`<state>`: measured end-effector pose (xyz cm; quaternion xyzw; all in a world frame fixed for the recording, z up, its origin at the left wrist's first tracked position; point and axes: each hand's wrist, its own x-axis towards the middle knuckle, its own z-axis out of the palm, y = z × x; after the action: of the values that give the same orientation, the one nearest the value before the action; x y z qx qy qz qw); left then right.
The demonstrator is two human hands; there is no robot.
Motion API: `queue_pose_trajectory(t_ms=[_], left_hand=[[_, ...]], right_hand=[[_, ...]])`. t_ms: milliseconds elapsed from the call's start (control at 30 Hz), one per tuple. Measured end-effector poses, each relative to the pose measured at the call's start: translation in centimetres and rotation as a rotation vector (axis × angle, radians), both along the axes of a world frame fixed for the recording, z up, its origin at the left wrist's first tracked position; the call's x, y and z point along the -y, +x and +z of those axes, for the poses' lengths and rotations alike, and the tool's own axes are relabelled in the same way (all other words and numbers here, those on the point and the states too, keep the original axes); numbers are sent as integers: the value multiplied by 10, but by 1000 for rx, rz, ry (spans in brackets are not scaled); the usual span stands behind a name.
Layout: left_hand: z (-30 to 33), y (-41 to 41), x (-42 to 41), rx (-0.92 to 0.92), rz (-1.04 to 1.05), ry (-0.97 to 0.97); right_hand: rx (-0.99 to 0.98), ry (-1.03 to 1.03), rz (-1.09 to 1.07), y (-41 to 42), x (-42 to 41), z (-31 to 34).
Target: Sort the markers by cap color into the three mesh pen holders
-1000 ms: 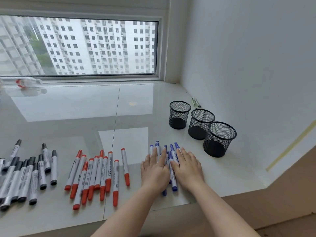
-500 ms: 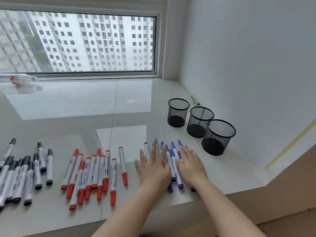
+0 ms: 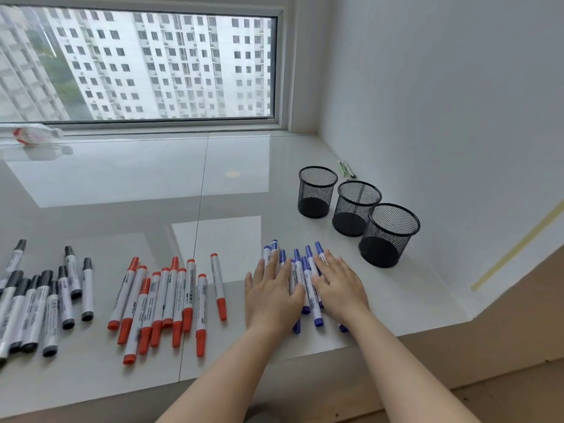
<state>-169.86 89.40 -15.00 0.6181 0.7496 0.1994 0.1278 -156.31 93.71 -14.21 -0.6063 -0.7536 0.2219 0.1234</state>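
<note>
Several blue-capped markers (image 3: pixel 307 279) lie bunched on the white ledge, partly under both hands. My left hand (image 3: pixel 272 296) rests flat on their left side, fingers spread. My right hand (image 3: pixel 340 285) lies flat on their right side. Neither hand grips a marker. Several red-capped markers (image 3: pixel 166 300) lie in a loose row to the left. Several black-capped markers (image 3: pixel 39 300) lie at the far left. Three black mesh pen holders stand in a diagonal row on the right, all with nothing in them: the far one (image 3: pixel 317 192), the middle one (image 3: pixel 357 208) and the near one (image 3: pixel 390 235).
The glossy ledge (image 3: pixel 152 184) ends at a front edge just below the markers. A white wall (image 3: pixel 457 117) stands close behind the holders. A small green-and-white item (image 3: pixel 345 169) lies by the wall. A plastic-wrapped thing (image 3: pixel 29 135) sits at the window sill.
The hands spread apart over the blue markers, then drew closer again, rolling and bunching them. The camera tilted slightly.
</note>
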Motion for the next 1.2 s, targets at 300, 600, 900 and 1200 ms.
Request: queue_pose_trajectory(t_ms=[300,600,900,1200], left_hand=[[9,-3,6,264,39,206],[36,-12,-1,261,-52,449],[83,-18,-106,209,-86,346],[60,-2,-191,393,-59,78]], right_hand=[[-285,27,-69,5,6,7],[-380,340,-150,5,-10,50],[-77,489,-180,40,-86,117],[212,61,-87,53,-149,119]])
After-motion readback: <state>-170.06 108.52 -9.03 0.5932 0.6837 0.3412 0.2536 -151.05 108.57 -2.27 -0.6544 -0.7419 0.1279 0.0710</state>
